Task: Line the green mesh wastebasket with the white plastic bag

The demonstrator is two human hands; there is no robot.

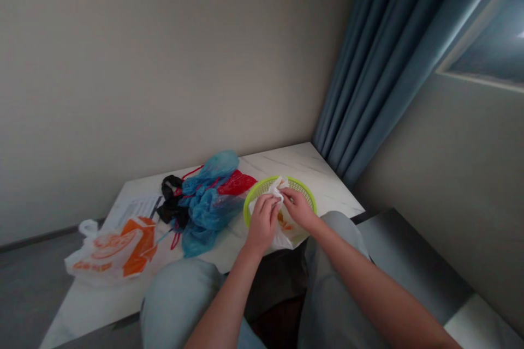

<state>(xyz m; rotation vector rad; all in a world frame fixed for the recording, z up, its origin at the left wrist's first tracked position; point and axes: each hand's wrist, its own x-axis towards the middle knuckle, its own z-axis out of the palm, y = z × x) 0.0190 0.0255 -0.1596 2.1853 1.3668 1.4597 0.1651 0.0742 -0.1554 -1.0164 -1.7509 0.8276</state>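
A thin white plastic bag with orange print (289, 238) was pinched at its bunched upper part between the fingers of the left hand (262, 222) and the right hand (300, 210), which were held close together. The bag was positioned over a round, lime-green, perforated basket (262, 188), placed on a white, grey-veined tabletop (332, 192). To the left, crumpled translucent blue plastic (209, 210), glossy red plastic (237, 182) and black plastic (174, 211) were heaped together; farther left, a white-and-orange plastic carrier bag (117, 251) was spread.
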